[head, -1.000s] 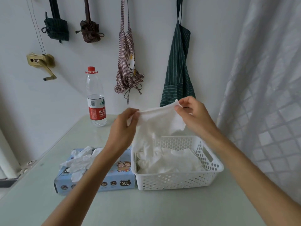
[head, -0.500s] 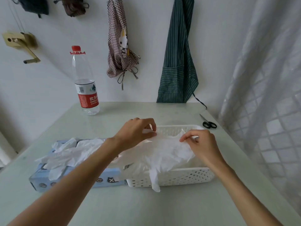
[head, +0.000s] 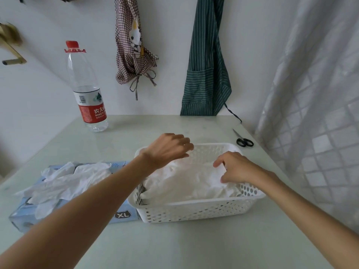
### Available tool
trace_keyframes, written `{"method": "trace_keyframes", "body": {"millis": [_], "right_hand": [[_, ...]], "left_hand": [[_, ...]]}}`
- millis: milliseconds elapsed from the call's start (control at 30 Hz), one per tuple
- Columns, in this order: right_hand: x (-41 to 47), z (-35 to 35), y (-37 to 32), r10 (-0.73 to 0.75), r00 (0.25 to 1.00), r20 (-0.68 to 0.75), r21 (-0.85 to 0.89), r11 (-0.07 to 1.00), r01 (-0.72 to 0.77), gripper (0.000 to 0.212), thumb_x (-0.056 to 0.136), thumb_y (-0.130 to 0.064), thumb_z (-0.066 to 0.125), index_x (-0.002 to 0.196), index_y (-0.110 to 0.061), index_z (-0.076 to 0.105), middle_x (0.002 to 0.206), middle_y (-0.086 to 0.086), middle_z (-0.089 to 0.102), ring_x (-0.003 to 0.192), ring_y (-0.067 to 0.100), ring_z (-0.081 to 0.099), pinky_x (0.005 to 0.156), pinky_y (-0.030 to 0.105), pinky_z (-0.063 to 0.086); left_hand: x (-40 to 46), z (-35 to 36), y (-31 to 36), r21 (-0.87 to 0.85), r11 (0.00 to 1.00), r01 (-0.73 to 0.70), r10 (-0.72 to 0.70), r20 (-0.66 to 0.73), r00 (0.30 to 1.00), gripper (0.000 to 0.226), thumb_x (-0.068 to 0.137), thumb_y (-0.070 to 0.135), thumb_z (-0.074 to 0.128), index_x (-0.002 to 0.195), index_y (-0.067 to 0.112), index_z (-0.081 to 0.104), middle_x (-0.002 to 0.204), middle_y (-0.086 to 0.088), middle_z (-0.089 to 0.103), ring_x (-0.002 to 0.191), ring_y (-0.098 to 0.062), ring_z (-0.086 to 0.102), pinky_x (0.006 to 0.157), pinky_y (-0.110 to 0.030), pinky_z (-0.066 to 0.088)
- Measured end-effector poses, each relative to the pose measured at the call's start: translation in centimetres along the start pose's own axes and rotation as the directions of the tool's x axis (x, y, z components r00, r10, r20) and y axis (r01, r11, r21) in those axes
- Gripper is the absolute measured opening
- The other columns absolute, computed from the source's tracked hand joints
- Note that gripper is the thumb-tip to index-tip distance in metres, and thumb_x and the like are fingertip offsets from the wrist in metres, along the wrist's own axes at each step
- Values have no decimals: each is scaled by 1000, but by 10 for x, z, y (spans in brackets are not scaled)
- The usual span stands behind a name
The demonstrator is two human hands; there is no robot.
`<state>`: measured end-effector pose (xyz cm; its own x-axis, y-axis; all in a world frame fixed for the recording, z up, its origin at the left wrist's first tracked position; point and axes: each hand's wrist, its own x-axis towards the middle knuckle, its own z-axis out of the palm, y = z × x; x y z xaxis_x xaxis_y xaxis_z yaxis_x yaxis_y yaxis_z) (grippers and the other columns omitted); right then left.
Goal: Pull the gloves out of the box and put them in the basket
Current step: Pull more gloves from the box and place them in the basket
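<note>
A person's right hand (head: 236,167) is pinching a white glove (head: 186,181) down into the basket (head: 194,210); the left hand (head: 167,150) is hovering loosely open. Left of that grip, more gloves (head: 64,181) are spilling from the box (head: 122,214), likely the next reach.

The basket (head: 196,209) is perforated white plastic; the gloves (head: 186,183) in it are thin, crinkled film; the box (head: 120,214) is printed cardboard; the desk (head: 174,245) is smooth, faintly glossy.

We saw white gloves (head: 190,181) heaped in the white perforated basket (head: 194,210); more spilled from the blue XL box (head: 124,215) touching its left side.
</note>
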<state>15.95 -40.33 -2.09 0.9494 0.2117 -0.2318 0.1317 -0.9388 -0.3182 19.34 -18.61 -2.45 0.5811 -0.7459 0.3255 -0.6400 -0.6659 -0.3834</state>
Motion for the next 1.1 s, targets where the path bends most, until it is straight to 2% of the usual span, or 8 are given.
{"method": "trace_keyframes", "body": {"millis": [133,267,333,700,833,933,1000,1100], "right_hand": [[5,2,1,18,999,33,-50,999,-17,57,84,1,55,136,-22,45,142,-1,37,118,16,44,78,23,38],[7,1,2,25,999,45,-72,997,-22,57,86,1,50,137,-22,43,144,0,35,120,17,44,68,21,36],[8,1,2,24,998,53,-91,996,-20,57,86,1,50,138,-21,41,146,0,33,121,17,44,67,20,35],[9,1,-1,13,998,54,-214,977,-1,63,86,3,49,143,-19,36,150,0,28,133,20,35,85,23,36],[-7,-11,-4,-109,990,-95,-302,950,75,56,85,-15,65,136,-29,45,138,-5,38,122,15,43,82,24,37],[-26,-17,-16,-396,889,-230,-197,914,356,34,78,-32,75,109,-39,61,108,-16,52,97,5,51,77,22,38],[-32,-9,-33,-501,864,-50,-30,865,500,33,73,-36,79,103,-42,65,96,-18,55,85,3,53,74,20,43],[-21,14,-46,-530,844,84,-77,841,536,31,73,-39,78,102,-40,68,90,-15,56,82,5,55,75,24,48]], "left_hand": [[-12,-24,7,-23,942,334,-327,151,933,20,95,32,53,103,15,62,97,-1,65,84,-22,63,70,-34,52],[-35,-38,-5,-32,926,377,-272,637,722,39,89,50,55,110,18,65,108,1,65,102,-19,58,85,-30,46],[-40,-38,-4,-6,938,348,-232,735,637,44,86,54,57,111,19,65,110,2,64,106,-20,55,88,-29,44],[-33,-34,3,252,939,232,-318,388,865,21,90,15,59,110,22,61,108,5,62,100,-15,58,69,-24,38],[-40,-41,10,-36,916,400,-377,266,887,21,93,28,57,114,24,57,111,7,61,99,-15,58,75,-25,44],[-49,-52,15,-321,852,413,-239,463,854,31,83,54,61,98,28,65,100,15,67,87,-5,61,75,-22,46],[-51,-51,17,-362,830,425,-103,649,754,37,77,58,66,99,28,65,100,18,64,88,-2,55,72,-21,40],[-51,-40,12,-352,827,437,-62,717,694,33,76,48,72,102,30,63,102,17,57,99,-6,50,82,-26,39]]}}
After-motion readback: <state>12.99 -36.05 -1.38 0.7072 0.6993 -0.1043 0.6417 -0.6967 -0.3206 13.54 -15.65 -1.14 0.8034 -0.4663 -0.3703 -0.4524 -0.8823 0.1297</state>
